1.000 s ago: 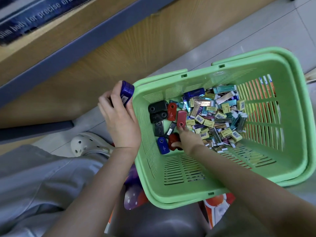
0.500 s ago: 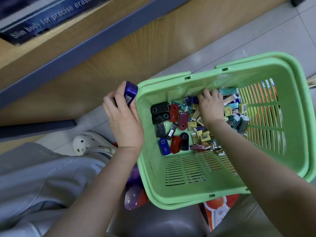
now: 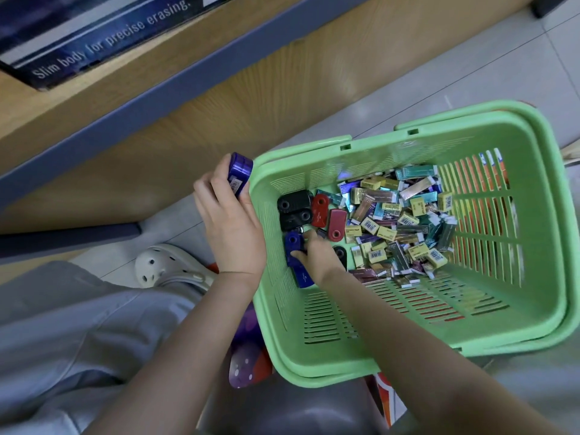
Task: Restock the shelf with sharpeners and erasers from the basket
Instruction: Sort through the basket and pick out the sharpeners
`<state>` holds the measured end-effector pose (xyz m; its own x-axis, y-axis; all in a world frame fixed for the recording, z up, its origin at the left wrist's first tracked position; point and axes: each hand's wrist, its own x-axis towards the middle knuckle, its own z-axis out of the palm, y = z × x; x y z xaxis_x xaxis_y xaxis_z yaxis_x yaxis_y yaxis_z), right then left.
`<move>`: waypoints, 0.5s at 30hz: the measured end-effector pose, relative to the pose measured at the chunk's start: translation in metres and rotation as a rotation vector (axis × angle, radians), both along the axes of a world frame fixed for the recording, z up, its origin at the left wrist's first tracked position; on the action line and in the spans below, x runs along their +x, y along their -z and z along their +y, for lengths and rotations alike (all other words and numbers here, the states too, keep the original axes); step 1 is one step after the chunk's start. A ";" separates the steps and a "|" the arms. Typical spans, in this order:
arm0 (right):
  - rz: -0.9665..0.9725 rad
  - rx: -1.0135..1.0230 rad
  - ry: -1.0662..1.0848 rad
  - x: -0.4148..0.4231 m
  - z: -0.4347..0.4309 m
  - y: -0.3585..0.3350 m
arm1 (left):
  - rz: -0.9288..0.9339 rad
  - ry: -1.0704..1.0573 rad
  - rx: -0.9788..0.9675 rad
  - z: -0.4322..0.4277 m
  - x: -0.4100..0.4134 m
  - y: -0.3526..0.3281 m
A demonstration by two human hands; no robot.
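The right hand (image 3: 317,257) had left the heap of erasers (image 3: 401,221) on the far side of the green basket (image 3: 533,120) and come back to the near-left corner. There its thumb and forefinger were curled around a dark blue sharpener (image 3: 294,244) lying on the slatted bottom. The left hand (image 3: 232,224) had hardly shifted. It was raised just outside the basket's left rim, fingers wrapped around a violet-blue sharpener (image 3: 240,174) with a barcode sticker on its side. Whether it held more than one could not be told.

Just beyond the right hand's fingertips lay two black sharpeners (image 3: 293,210), one against the other. Beside them were two red sharpeners (image 3: 329,216), and the small wrapped erasers were piled loosely to the right of these, many with yellow labels.

The basket sat on a pale tiled floor (image 3: 470,73) beside the wooden shelf (image 3: 188,67), which had a grey front edge. On the shelf stood a dark box (image 3: 94,36) printed "Slim body for precise erasing". A white clog (image 3: 166,265) and a grey trouser leg (image 3: 62,324) showed at the lower left.
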<state>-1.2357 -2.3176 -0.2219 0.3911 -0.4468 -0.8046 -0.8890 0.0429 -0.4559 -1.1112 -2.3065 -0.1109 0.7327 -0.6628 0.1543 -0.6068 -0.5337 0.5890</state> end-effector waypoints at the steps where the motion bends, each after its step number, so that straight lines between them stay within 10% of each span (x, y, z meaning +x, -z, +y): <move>1: 0.013 -0.019 -0.075 -0.001 -0.001 -0.002 | -0.002 0.001 0.001 0.000 0.000 0.000; 8: 0.052 -0.705 -0.487 -0.049 -0.059 0.000 | 0.016 -0.003 0.000 0.000 0.000 -0.001; 15: 0.388 -0.696 -1.077 -0.091 -0.123 0.005 | 0.036 0.005 0.001 -0.001 0.000 -0.004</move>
<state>-1.3263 -2.4406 -0.2266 0.6046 -0.4217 -0.6757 -0.4089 -0.8923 0.1910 -1.1116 -2.3075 -0.1070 0.7343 -0.6667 0.1277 -0.5883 -0.5311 0.6098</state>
